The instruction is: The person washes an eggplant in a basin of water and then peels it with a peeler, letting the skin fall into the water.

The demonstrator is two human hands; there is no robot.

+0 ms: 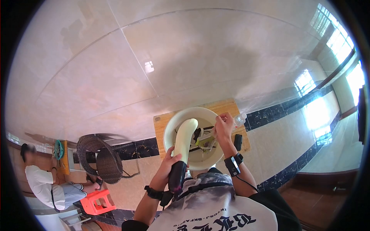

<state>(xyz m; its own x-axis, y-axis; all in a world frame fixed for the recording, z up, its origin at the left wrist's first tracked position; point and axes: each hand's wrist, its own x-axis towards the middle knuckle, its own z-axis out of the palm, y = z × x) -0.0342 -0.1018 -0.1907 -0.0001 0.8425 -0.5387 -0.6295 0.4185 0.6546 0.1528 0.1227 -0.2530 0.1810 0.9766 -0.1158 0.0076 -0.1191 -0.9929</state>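
Observation:
My left hand (169, 163) is wrapped round a long eggplant (185, 140), peeled pale over its upper part and still dark purple at the lower end. The eggplant leans over the left side of a large cream basin (168, 134). Inside the basin lie dark and pale strips of peel (204, 144). Over the basin's right rim is my right hand (224, 125), its fingers pinched together; whatever they hold, if anything, is too small to name.
The basin stands on a wooden table (160, 121). A clear bottle (240, 119) and a black object (238, 142) lie right of it. At left are a wicker chair (109, 165), a red stool (98, 202) and a seated person (42, 183) beside a small table with a teal item.

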